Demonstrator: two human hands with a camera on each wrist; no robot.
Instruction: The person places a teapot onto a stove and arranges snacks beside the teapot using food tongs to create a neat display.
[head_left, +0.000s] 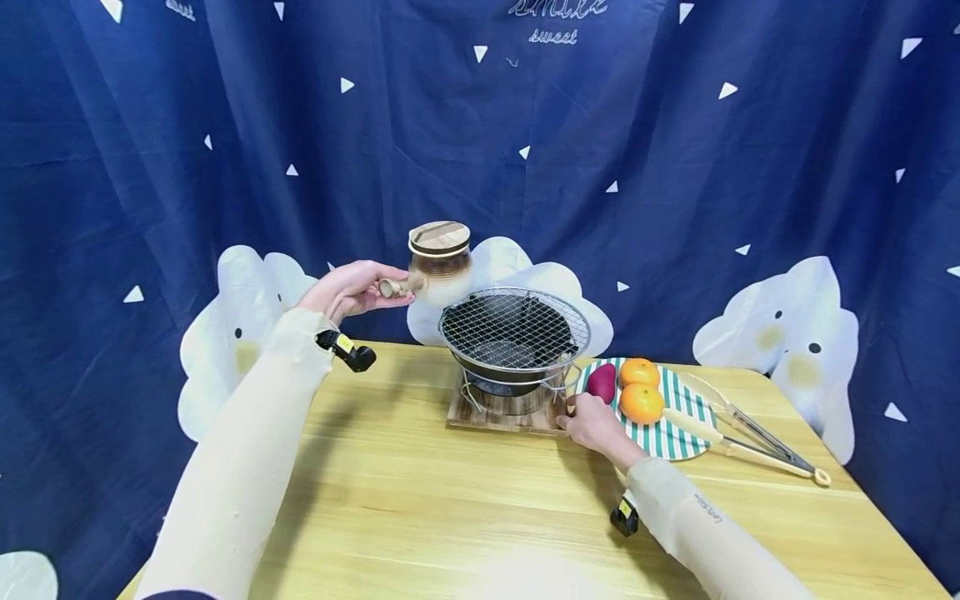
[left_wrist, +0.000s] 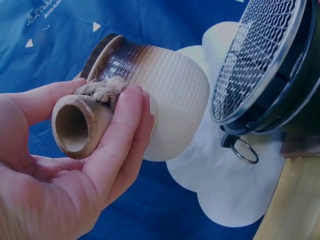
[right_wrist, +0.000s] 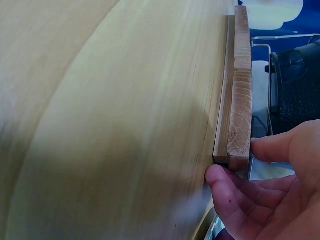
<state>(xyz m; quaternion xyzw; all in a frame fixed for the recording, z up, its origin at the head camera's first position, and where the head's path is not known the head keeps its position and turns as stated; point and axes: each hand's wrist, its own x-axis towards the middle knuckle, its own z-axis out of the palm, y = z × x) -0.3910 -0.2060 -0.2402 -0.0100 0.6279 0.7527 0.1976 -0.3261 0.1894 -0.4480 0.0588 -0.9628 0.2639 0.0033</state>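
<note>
My left hand [head_left: 354, 288] holds a side-handled ceramic teapot [head_left: 444, 279] in the air, just left of the grill stove. Thumb and fingers wrap its hollow handle [left_wrist: 102, 117], which has twine tied at its base. The pot is brown above and cream below, with a wooden lid [head_left: 439, 237] on top. On the table sits the black grill stove, covered by a round wire mesh [head_left: 513, 327], on a square wooden base [head_left: 495, 423]. My right hand [head_left: 597, 427] pinches the near right corner of that base, thumb on top and fingers at the lower edge.
Right of the stove, a green-and-white striped plate [head_left: 678, 448] bears two oranges [head_left: 642, 404] and a dark red fruit [head_left: 602, 383]. Cream-tipped tongs [head_left: 761, 442] lie across its right side. A blue curtain [head_left: 390, 167] hangs behind the wooden table [head_left: 420, 500].
</note>
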